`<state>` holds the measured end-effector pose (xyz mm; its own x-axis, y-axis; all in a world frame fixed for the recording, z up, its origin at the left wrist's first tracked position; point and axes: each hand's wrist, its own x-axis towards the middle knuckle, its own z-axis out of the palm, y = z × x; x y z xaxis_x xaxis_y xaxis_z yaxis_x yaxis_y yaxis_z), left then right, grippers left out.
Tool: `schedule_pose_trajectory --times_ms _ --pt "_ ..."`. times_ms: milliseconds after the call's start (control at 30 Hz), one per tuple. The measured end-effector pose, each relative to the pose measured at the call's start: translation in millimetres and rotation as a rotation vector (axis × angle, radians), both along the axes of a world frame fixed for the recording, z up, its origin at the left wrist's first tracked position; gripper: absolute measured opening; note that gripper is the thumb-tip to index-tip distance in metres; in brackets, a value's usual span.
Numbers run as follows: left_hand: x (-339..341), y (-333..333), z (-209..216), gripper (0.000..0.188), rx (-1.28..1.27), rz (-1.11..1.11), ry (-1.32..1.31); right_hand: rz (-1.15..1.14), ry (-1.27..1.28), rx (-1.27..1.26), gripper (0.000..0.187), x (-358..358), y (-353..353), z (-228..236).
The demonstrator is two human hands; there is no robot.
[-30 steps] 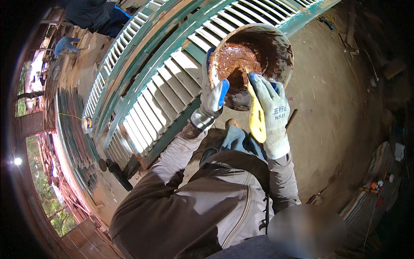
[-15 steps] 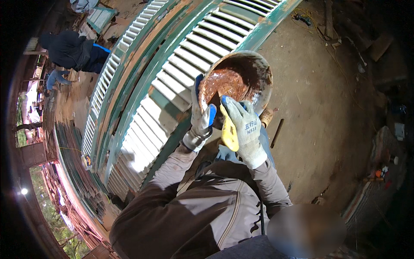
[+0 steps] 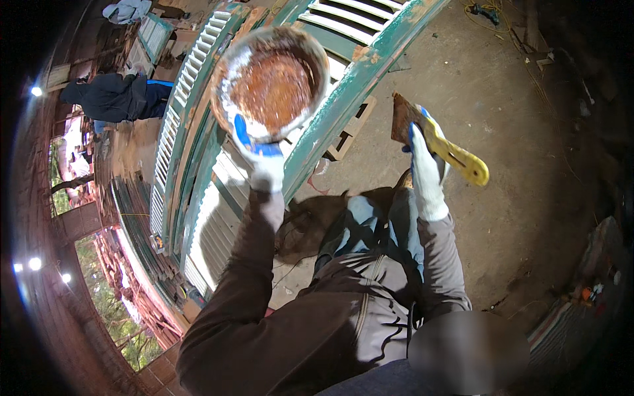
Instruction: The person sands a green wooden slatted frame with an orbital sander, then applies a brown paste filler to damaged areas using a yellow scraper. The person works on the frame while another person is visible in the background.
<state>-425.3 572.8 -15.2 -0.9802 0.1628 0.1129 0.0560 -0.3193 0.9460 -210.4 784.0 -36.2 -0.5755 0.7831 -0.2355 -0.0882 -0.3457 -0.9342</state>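
Observation:
My left hand [image 3: 263, 162], in a white glove with blue-coated fingers, grips the near rim of a round bucket [image 3: 317, 59]. Reddish-brown paste [image 3: 274, 89] coats the inside of it, with white smears along one side. The bucket is held over the green-framed louvered shutters [image 3: 389, 49]. Out to the right, my gloved right hand [image 3: 428, 171] is closed round a putty knife [image 3: 462, 162] with a yellow handle. Its broad blade, stained brown, points up and to the left, away from the bucket. Part of the handle is hidden behind my fingers.
Several shutters lie stacked on the left, with a wooden block [image 3: 352, 131] beside their edge. A person in dark clothes [image 3: 115, 98] bends at the far left. A power drill [image 3: 485, 13] and a yellow cord lie on the concrete floor [image 3: 515, 218] at far right.
The bucket has moved up and left with my left hand. My right hand has come out of the bucket's mouth and swung right, still gripping the putty knife.

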Motion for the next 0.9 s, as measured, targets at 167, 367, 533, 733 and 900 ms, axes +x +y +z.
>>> schedule_pose_trajectory --times_ms 167,367,533,733,900 --pt "-90 86 4 0.078 0.100 -0.121 -0.106 -0.074 -0.055 0.395 0.037 -47 15 -54" --pt "-160 118 -67 0.063 0.110 0.055 -0.026 -0.081 -0.204 1.093 0.037 -71 17 -66" --pt "-159 120 -92 0.063 0.099 0.079 -0.001 0.093 -0.673 1.323 0.052 -83 -6 -45" --pt "-151 123 -96 0.057 0.063 0.185 0.070 0.166 -0.760 1.284 0.053 -65 -35 -42" --pt "-140 124 -92 0.056 0.031 0.177 0.102 -0.019 -0.699 1.194 0.059 -69 -13 -20"
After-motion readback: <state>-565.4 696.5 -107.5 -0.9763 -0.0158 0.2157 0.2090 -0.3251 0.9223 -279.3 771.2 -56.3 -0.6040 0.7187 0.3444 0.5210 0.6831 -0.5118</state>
